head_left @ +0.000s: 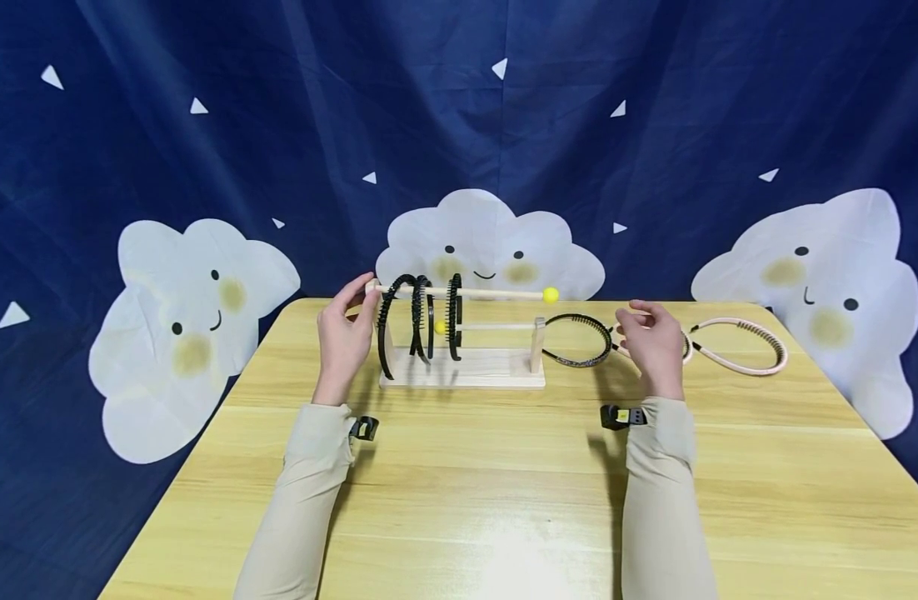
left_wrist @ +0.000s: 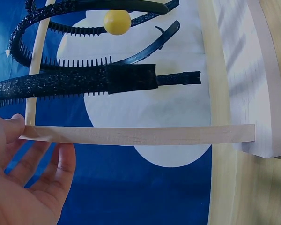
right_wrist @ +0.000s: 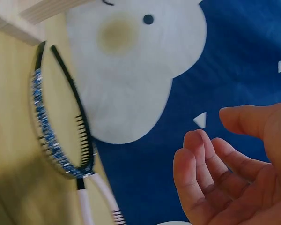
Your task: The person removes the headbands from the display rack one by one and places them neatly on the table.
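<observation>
At the left end of a wooden headband rack (head_left: 459, 379), my left hand (head_left: 342, 342) holds the top of the upright post (left_wrist: 131, 135) between thumb and fingers. Black toothed headbands (head_left: 455, 321) hang on the rack's upper rod (head_left: 504, 293), which ends in a yellow ball (head_left: 551, 295). My right hand (head_left: 651, 346) is over the table right of the rack, holding nothing, its fingers loosely bent and thumb apart. Near it lies a black headband with blue sparkles (right_wrist: 47, 124). Another headband is partly hidden behind this hand in the head view.
A pale pink headband (head_left: 783, 354) lies farther right on the wooden table (head_left: 444, 483). The rack's lower rod (head_left: 496, 327) carries a second yellow ball (head_left: 440, 327). Behind the table hangs a dark blue curtain (head_left: 429, 100) with white clouds.
</observation>
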The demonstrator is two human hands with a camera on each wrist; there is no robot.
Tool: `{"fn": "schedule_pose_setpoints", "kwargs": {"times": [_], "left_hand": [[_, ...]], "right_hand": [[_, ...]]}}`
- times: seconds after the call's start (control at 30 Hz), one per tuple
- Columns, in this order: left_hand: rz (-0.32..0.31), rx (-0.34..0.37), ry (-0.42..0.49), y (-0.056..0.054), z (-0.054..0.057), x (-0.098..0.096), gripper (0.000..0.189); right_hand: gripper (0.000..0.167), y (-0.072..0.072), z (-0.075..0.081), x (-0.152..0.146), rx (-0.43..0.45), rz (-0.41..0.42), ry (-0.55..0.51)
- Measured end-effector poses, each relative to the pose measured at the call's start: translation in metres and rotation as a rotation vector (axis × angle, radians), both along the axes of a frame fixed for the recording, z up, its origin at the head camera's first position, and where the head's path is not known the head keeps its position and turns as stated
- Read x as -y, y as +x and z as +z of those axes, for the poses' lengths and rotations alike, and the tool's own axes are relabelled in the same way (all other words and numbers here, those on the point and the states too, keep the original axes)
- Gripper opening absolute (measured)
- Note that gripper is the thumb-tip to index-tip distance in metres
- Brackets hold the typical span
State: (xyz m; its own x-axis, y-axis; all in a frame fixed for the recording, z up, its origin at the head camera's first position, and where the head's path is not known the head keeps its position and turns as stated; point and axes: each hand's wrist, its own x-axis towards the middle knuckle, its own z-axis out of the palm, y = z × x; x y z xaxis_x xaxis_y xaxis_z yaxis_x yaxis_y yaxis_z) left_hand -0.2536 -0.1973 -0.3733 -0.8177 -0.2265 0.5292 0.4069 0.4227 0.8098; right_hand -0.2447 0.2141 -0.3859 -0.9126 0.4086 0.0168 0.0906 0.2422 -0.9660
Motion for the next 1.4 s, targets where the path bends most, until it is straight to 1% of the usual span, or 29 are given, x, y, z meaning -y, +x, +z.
{"fn": "schedule_pose_setpoints", "kwargs": {"times": [0.17, 0.27, 0.5, 0.6, 0.83, 1.0, 1.2, 1.4], "left_hand": [[-0.009, 0.001, 0.002, 0.000, 0.000, 0.000, 0.036], [-0.005, 0.005, -0.001, 0.000, 0.000, 0.001, 0.036], [-0.002, 0.007, 0.003, 0.001, 0.001, 0.000, 0.035], [0.001, 0.002, 0.000, 0.001, 0.001, 0.000, 0.035], [0.001, -0.001, -0.001, 0.001, 0.001, 0.000, 0.034], [0.000, -0.002, -0.004, 0.000, 0.001, 0.001, 0.033], [-0.013, 0.003, 0.028, -0.002, -0.001, 0.002, 0.034], [-0.016, 0.002, 0.042, -0.001, 0.000, 0.000, 0.034]], "right_hand": [[0.043, 0.009, 0.017, 0.005, -0.077, -0.018, 0.036], [0.041, 0.013, 0.026, 0.008, -0.129, -0.021, 0.041], [0.037, 0.019, 0.042, 0.015, -0.235, -0.029, 0.054], [0.036, 0.023, 0.049, 0.021, -0.263, -0.023, 0.065], [0.038, 0.032, 0.064, 0.035, -0.286, 0.018, 0.122], [0.036, 0.036, 0.069, 0.044, -0.327, 0.055, 0.156], [0.033, 0.038, 0.070, 0.055, -0.401, 0.080, 0.206], [0.035, 0.039, 0.071, 0.069, -0.470, 0.165, 0.236]]}}
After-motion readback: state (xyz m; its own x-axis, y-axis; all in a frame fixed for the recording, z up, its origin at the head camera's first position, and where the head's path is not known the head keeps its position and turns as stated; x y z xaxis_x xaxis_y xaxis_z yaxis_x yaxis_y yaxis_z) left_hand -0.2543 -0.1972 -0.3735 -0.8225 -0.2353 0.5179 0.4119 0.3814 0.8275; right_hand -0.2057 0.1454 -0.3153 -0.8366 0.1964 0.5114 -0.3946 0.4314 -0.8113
